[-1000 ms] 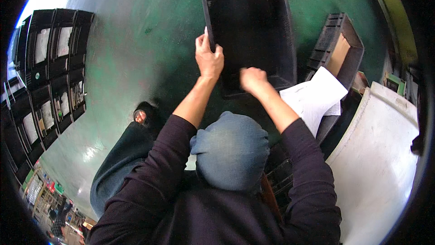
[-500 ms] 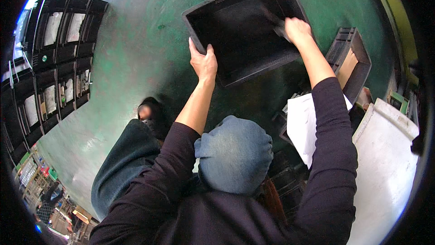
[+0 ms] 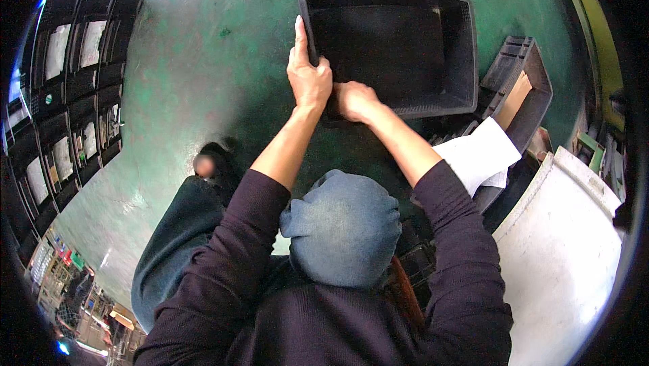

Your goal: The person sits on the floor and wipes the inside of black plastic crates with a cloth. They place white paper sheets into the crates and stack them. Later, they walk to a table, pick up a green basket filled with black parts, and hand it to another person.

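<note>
Black plastic crate (image 3: 399, 48), open side facing the camera at the upper middle of the frame above the green floor (image 3: 196, 61), is grasped at its near-left corner by the left hand (image 3: 307, 75) with fingers wrapped over the rim, the right hand (image 3: 355, 99) clenched on the lower edge beside it.

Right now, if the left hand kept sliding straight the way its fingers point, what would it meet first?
Probably nothing: the left hand points along the black crate's left wall, and beyond lies only the green floor, though depth is unclear.
</note>
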Tool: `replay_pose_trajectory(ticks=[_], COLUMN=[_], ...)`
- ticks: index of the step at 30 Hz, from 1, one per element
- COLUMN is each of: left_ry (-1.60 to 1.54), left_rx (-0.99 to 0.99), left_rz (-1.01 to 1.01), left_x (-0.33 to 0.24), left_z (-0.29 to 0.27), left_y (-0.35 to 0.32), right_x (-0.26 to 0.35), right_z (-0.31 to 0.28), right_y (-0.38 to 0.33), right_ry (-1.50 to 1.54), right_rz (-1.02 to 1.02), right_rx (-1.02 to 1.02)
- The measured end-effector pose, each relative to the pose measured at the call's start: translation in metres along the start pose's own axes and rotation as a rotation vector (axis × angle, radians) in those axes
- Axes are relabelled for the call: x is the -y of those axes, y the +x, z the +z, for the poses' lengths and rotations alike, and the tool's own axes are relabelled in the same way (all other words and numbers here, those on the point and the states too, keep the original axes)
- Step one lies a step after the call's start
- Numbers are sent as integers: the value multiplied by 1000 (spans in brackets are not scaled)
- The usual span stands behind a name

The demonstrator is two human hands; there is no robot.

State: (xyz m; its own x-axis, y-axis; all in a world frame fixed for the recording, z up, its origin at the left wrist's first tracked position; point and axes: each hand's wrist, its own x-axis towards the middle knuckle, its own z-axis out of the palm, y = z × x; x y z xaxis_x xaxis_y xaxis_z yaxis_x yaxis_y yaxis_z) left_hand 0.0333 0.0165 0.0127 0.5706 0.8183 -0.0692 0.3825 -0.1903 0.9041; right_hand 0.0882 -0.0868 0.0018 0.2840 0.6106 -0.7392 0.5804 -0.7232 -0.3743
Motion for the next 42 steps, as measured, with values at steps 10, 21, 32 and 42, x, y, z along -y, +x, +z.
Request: replay_pose_trajectory(ticks=[10, 21, 32, 42], left_ry=[-52, -49, 10, 124], left_rx=[95, 0, 98, 369], left_rz=[-46, -68, 22, 27], left_x=[-2, -7, -7, 3], left_z=[5, 3, 7, -21], left_y=[1, -9, -4, 31], right_x=[-124, -49, -12, -78], right_z=[-54, -4, -9, -21], right_y=[-73, -12, -29, -129], right_ry=[-438, -143, -2, -155], right_rz=[644, 26, 99, 474], right_rx=[65, 52, -13, -109])
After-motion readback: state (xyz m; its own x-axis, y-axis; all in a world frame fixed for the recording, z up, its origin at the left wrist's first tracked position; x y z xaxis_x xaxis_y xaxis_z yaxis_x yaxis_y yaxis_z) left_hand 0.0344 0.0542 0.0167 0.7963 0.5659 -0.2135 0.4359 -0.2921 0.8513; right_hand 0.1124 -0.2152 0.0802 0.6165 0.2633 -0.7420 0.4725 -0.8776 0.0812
